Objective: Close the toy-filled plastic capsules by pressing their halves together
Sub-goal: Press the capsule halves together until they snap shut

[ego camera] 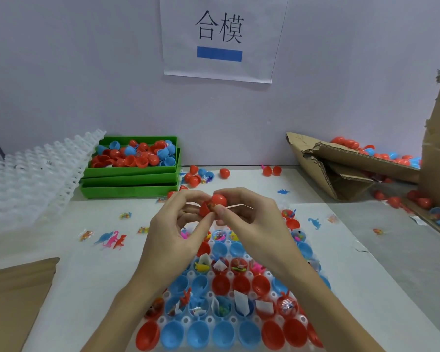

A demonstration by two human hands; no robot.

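Far left, I see a stack of clear plastic holder trays (36, 174) leaning against the wall, probably spares. Beside it sit stacked green bins (130, 184); the top one is heaped with loose red and blue capsule halves (135, 154), kept within reach as a supply.

At center, above the work tray, the left hand (173, 224) pinches a red capsule bottom half (205, 209) between thumb and fingertips, with a small toy showing inside it. The right hand (249, 219) grips the red capsule top half (219, 200), tilted over the bottom's rim. The two halves touch but are not yet seated; I judge the hands hold them raised like this to line up the rims before squeezing.

Below the hands, the clear work tray (302, 323) holds rows of open red and blue halves, many with toys or folded paper slips in them, cups upward so the contents stay put.

Small plastic dinosaurs (112, 240) and wrapped trinkets lie scattered on the white table (87, 275).

Right, a torn cardboard box (341, 168) spills more capsules (346, 143).
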